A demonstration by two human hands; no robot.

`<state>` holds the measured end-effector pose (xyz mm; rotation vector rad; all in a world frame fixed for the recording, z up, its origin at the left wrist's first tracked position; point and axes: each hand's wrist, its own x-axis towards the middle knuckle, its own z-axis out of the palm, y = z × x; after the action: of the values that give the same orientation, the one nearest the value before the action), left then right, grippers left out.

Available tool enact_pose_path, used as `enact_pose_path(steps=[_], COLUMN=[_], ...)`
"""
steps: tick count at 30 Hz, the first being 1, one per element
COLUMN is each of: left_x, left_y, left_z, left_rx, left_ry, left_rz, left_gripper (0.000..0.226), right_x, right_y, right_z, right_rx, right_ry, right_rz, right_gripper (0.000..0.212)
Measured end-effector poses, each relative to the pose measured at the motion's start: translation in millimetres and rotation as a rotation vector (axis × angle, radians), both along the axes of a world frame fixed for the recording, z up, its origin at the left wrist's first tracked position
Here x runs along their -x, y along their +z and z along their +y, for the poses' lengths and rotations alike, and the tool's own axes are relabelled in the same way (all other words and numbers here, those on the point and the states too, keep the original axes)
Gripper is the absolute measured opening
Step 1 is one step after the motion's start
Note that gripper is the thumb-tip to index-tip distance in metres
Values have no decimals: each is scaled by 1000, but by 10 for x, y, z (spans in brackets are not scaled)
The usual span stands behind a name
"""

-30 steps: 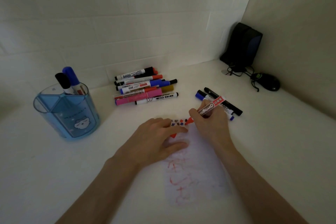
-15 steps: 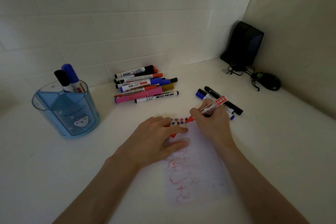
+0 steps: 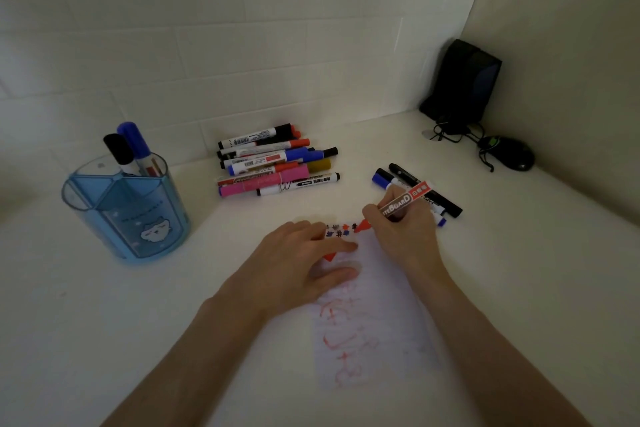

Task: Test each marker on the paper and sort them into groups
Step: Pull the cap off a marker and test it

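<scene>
My right hand (image 3: 403, 232) grips a red whiteboard marker (image 3: 403, 202), its tip touching the top edge of the white paper (image 3: 377, 329) beside a row of small coloured test marks (image 3: 341, 230). My left hand (image 3: 298, 263) lies flat on the paper's upper left, fingers spread, with a red cap (image 3: 329, 256) peeking out beneath it. Red scribbles cover the lower paper. A pile of several markers (image 3: 273, 163) lies behind. A small group of black and blue markers (image 3: 426, 196) lies just behind my right hand.
A blue translucent pen holder (image 3: 128, 208) at the left holds a black and a blue marker. In the back right corner stand a black device (image 3: 462, 83) and a black mouse (image 3: 509, 152) with cables. Tiled walls close the back and right.
The red marker's tip has shifted slightly right along the row of marks at the paper's top. My left hand has stayed pressed on the paper.
</scene>
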<state>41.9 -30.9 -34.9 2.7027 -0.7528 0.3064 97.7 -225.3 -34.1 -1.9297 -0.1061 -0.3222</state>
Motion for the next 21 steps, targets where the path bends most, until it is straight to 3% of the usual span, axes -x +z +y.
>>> enact_pose_path(steps=[3,5,8,12,21], left_x=[25,44,35,-19,10], left_y=[10,21,28,32,123], left_z=[11,31,54,62,37], left_rx=[19,177,424,512,633], left_ry=[-8,30,98,151,122], left_rz=[29,146,199,186,114], left_gripper=[64,64,47,24,16], right_x=[13,13,22,89,179], right_y=[29,67,163,288,302], right_z=[5,-9,-36,-29,23], right_rx=[-11,-111,-300,-517,-333], right_ry=[-18,-68,-70,97,324], right_rz=[44,82,137,230,180], right_gripper=[38,34,20,13,23])
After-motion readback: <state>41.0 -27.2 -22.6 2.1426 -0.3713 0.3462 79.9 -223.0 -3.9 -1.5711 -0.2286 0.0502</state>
